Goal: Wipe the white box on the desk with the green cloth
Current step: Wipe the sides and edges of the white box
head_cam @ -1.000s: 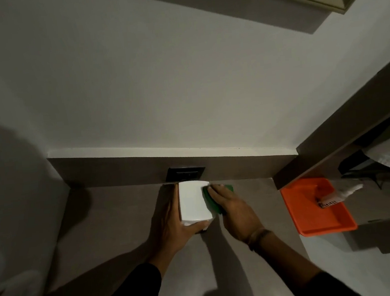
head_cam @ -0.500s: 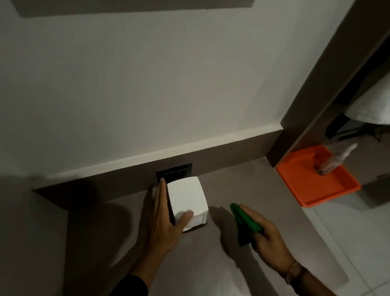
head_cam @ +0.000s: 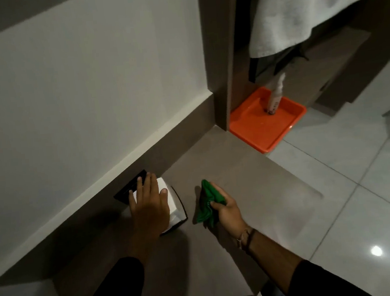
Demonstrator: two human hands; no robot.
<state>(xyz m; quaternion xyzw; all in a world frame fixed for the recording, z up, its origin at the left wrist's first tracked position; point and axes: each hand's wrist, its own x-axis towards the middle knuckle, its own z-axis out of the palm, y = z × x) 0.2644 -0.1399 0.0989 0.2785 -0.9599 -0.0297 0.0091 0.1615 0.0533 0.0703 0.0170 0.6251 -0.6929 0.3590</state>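
The white box (head_cam: 173,206) stands on the brown desk (head_cam: 235,191) close to the back wall. My left hand (head_cam: 148,204) lies flat over the box's top and left side, fingers spread, and hides most of it. My right hand (head_cam: 225,212) is a short way to the right of the box, closed around the crumpled green cloth (head_cam: 209,202). The cloth is off the box, with a gap of desk between them.
A black socket plate (head_cam: 131,187) sits in the wall strip just behind the box. An orange tray (head_cam: 253,128) with a small bottle (head_cam: 275,96) stands at the desk's far right corner. A white towel (head_cam: 306,8) hangs above it. Tiled floor (head_cam: 357,180) lies to the right.
My right hand pulled the green cloth away from the box's right side and now holds it apart. My left hand shifted from the box's side onto its top. The camera swung right.
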